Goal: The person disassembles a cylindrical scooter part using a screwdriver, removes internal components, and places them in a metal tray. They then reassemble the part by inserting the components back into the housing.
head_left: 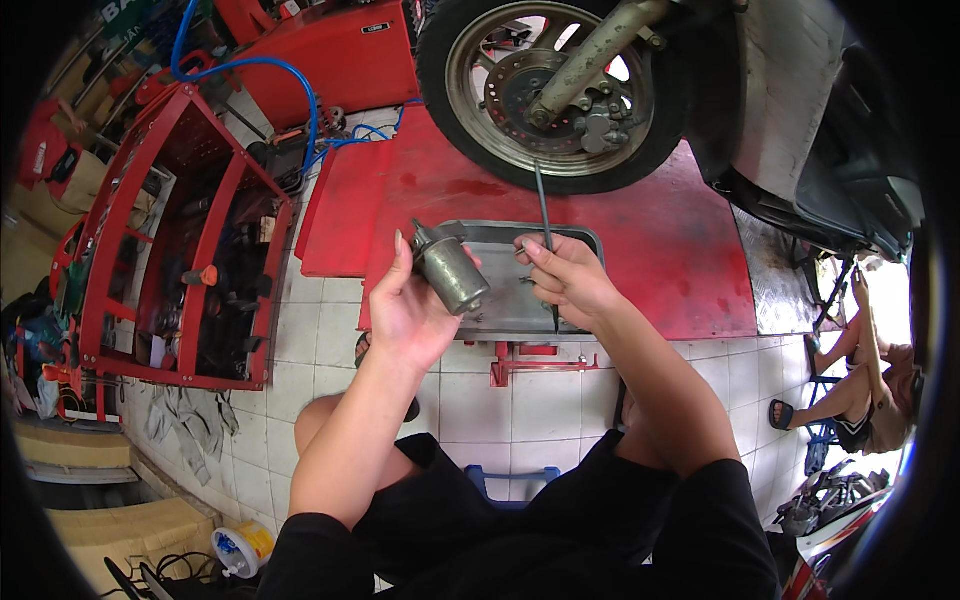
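Note:
A worn metal starter motor [452,272], a short grey cylinder with a mounting end at the top, rests tilted in my left hand [403,302], the thumb up along its side. To the right, my right hand [570,275] is closed around a long thin dark rod, seemingly a screwdriver [543,200], standing nearly upright. Between that thumb and forefinger a small metal piece, maybe a bolt [520,250], sticks out toward the motor. Both hands are over a grey metal tray [490,322] with small dark parts in it, mostly hidden by the hands.
The tray sits on a red lift platform [690,270]. Beyond it stands a scooter's front wheel [550,90] with a brake disc. A red tool cart [180,240] is at left, with a blue air hose [300,80] behind. Another person [870,385] sits at the far right.

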{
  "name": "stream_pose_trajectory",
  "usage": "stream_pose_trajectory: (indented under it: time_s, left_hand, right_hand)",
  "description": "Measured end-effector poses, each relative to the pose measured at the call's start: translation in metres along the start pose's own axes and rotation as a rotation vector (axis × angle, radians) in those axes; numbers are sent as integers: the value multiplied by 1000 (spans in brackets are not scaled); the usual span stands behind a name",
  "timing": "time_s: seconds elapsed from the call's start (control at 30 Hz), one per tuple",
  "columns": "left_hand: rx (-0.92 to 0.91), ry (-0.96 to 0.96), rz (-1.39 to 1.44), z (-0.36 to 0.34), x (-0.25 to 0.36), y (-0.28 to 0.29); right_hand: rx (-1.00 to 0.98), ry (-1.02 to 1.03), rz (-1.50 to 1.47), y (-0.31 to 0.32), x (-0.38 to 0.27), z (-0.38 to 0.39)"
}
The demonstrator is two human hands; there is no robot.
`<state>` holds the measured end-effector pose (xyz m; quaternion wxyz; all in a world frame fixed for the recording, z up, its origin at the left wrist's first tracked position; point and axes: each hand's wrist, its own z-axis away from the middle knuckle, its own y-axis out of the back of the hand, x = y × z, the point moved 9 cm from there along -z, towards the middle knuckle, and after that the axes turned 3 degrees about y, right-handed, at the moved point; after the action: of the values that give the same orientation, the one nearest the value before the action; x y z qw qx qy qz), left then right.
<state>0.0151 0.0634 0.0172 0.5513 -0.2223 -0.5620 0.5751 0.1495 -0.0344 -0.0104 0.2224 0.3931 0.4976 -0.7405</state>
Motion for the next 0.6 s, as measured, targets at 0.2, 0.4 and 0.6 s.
stream_pose_trajectory:
  time_s: [0.2, 0.4, 0.6]
  left_hand:
    - [-22, 123, 12, -3, -37, -8]
    - [76, 198, 9, -5, -86, -11]
    - [28, 227, -54, -13, -118, -22]
  right_hand:
    - [51, 409, 549, -15, -41, 48]
    - [194, 445, 836, -16, -50, 84]
    - [163, 765, 980, -22, -77, 94]
